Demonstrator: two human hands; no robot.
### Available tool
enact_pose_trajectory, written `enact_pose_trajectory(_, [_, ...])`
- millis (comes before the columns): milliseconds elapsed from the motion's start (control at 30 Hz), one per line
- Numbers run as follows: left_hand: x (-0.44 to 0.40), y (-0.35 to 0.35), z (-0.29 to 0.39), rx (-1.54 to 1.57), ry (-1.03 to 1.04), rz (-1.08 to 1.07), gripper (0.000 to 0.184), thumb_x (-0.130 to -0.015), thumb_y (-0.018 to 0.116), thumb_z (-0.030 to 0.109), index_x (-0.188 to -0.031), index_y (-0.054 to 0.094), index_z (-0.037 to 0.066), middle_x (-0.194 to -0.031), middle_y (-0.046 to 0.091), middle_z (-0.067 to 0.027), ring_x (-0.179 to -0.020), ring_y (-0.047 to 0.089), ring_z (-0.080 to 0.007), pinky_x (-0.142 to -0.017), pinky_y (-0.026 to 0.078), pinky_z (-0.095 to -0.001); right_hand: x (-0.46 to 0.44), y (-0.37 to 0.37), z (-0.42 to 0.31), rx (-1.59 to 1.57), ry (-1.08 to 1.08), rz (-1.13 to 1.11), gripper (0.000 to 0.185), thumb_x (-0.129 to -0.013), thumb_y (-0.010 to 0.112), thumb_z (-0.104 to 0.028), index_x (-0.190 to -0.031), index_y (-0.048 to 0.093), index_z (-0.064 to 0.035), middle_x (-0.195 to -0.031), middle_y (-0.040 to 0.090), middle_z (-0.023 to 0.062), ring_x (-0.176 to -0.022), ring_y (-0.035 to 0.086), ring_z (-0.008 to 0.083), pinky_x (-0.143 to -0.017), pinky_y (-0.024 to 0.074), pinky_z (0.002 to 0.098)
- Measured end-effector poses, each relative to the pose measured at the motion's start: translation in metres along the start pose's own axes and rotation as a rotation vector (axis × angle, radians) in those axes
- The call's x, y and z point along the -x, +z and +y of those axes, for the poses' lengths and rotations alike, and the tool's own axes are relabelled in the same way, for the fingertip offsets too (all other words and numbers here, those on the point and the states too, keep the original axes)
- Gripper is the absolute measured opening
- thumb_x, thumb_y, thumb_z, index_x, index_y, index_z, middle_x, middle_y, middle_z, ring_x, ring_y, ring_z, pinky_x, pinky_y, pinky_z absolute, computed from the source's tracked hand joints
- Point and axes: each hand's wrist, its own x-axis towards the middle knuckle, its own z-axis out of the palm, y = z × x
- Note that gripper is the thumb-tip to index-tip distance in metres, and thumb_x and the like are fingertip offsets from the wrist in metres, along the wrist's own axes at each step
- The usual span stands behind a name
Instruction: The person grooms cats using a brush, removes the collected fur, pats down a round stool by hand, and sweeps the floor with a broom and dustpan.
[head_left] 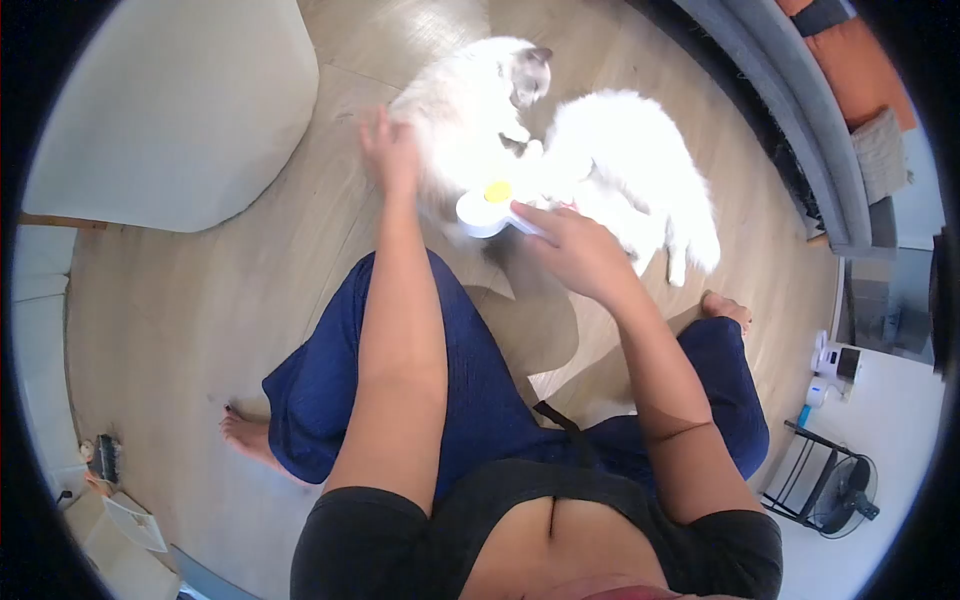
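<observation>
Sits on the wood-look floor [180, 330] in dark blue trousers [480, 370], with both legs spread wide on the near side of the grey-eared cat [450, 95]. Grasps the white brush-like tool [477, 219] by its handle in the right hand [585, 250], with the index finger stretched along it, and holds the round head and its yellow disc [498, 191] over the near part of the grey-eared cat. Cannot tell contact with the fur from mere overlap there. Reaches with the left hand [393, 160], slightly blurred, to the left edge of the same cat, with loose, spread fingers. Has a white cat [640, 140] just right of the grey-eared cat, washed out by glare; a pale rounded seat [180, 110] to that cat's left; a grey sofa [815, 120] with an orange cushion [862, 70] well to its right.
</observation>
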Motion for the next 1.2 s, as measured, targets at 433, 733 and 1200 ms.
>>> enact_pose_trajectory(433, [-0.005, 0.018, -0.016, 0.237, -0.070, -0.358, 0.057, -0.091, 0.047, 0.023, -0.141, 0.031, 0.002, -0.142, 0.031, -0.0252, -0.130, 0.033, -0.0382, -0.107, 0.030, -0.0404, -0.217, -0.010, -0.046, -0.245, 0.259, 0.482, 0.058, -0.081, 0.045, -0.017, -0.138, 0.039, -0.0121, -0.115, 0.054, 0.0298, -0.104, 0.057, 0.0418, -0.089, 0.0461, 0.0464])
enact_pose_trajectory(733, [0.006, -0.009, 0.013, 0.695, -0.495, -0.375, 0.061, -0.095, 0.038, 0.042, -0.139, 0.036, 0.001, -0.138, 0.044, -0.0193, -0.126, 0.043, -0.0321, -0.101, 0.035, -0.0366, -0.069, 0.045, -0.037, -0.180, -0.019, 0.411, 0.050, -0.086, 0.048, -0.022, -0.136, 0.043, -0.0128, -0.096, 0.055, 0.0272, -0.083, 0.059, 0.0425, -0.075, 0.0487, 0.0488])
enact_pose_trajectory(1200, [-0.004, 0.000, -0.011, 0.533, -0.299, -0.395, 0.050, -0.093, 0.046, 0.032, -0.132, 0.045, 0.000, -0.132, 0.050, -0.0188, -0.121, 0.048, -0.0297, -0.096, 0.039, -0.0380, -0.177, -0.028, -0.055, -0.245, -0.052, 0.324, 0.049, -0.087, 0.049, -0.028, -0.135, 0.047, -0.0176, -0.115, 0.060, 0.0214, -0.103, 0.060, 0.0341, -0.090, 0.0452, 0.0373])
